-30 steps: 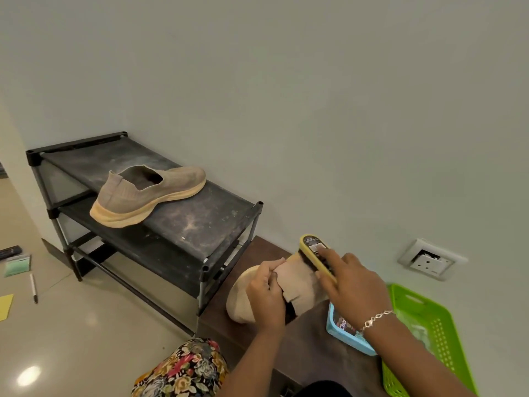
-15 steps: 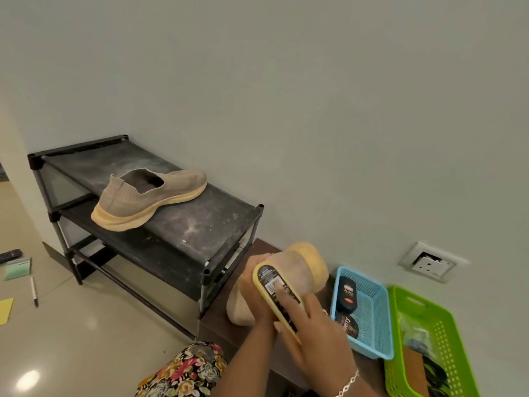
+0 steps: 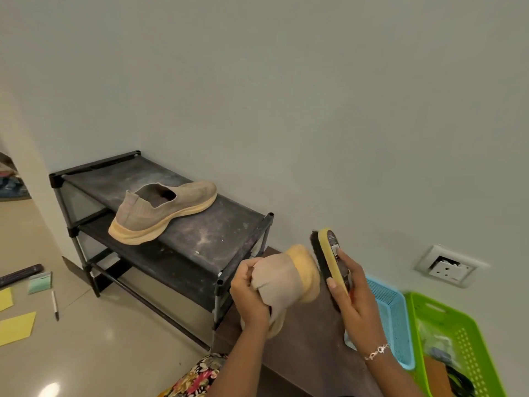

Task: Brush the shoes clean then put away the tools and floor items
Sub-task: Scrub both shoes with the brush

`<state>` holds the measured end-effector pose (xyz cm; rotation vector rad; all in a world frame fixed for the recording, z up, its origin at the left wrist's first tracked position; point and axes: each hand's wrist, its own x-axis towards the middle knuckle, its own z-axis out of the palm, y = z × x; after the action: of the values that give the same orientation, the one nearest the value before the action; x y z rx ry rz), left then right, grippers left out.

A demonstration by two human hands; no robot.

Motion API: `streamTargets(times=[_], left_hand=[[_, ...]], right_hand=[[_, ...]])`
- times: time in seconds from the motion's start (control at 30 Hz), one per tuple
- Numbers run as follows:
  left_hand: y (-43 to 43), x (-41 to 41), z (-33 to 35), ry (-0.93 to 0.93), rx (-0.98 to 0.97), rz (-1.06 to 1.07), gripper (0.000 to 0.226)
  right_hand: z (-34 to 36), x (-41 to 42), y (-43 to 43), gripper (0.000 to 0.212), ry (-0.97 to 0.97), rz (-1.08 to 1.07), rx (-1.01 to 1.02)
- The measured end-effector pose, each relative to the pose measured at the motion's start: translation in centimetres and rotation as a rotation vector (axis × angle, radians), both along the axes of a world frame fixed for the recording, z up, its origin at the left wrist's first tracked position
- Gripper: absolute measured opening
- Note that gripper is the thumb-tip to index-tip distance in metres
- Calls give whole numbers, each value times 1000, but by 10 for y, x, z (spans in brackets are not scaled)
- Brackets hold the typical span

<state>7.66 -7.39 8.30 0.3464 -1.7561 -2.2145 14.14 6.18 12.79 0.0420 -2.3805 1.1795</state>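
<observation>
— Since half a second ago, what has moved?

— Then the brush point(image 3: 332, 266) lay flat over the shoe point(image 3: 282, 283). Now it stands just right of the yellow sole with its dark bristles facing it; I cannot tell if they touch. The right hand point(image 3: 350, 302) is closed around the brush's yellow back, and the left hand point(image 3: 250, 293) is closed on the shoe's beige knit upper, above the brown worktop point(image 3: 309, 348).

— What lies around?

— Right of the hands sits a light blue mesh basket point(image 3: 392, 319), partly hidden by the right wrist, and further right a green perforated basket point(image 3: 469, 348) with dark things in it. A white wall socket point(image 3: 446, 269) is above them. To the left stands a black rack point(image 3: 200, 242), its top shelf dusty, with the second shoe point(image 3: 160, 213) on it, toe pointing right.

— And the floor?

— Far left on the glossy tiles lie a pen point(image 3: 54, 303), yellow sheets point(image 3: 15, 328), a pale green pad point(image 3: 40, 283) and a dark remote point(image 3: 20, 275).

— Any writing?

— A dark label on the brush's back, too small to read.
</observation>
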Motion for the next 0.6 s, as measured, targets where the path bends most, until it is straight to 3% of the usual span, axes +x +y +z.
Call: streamTargets(times=[0.07,0.1,0.37,0.5,0.6], left_hand=[[-5,7,3,45,7,-119,31],[-8,12,3,111,-88,-178,28],[-33,7,-18,999,-1057,-242,36],[-40,6,-11,981,-1336,-316,66],[-39,13,-7,995,-1470,-319,65]], right_hand=[[0,-1,-5,56,-58,34,-124],[-2,-1,-9,57,-64,30,-160],[-19,4,-12,44,-12,-120,-363],[-24,2,-13,44,34,-146,-421],[-29,2,-13,52,5,-134,-454]])
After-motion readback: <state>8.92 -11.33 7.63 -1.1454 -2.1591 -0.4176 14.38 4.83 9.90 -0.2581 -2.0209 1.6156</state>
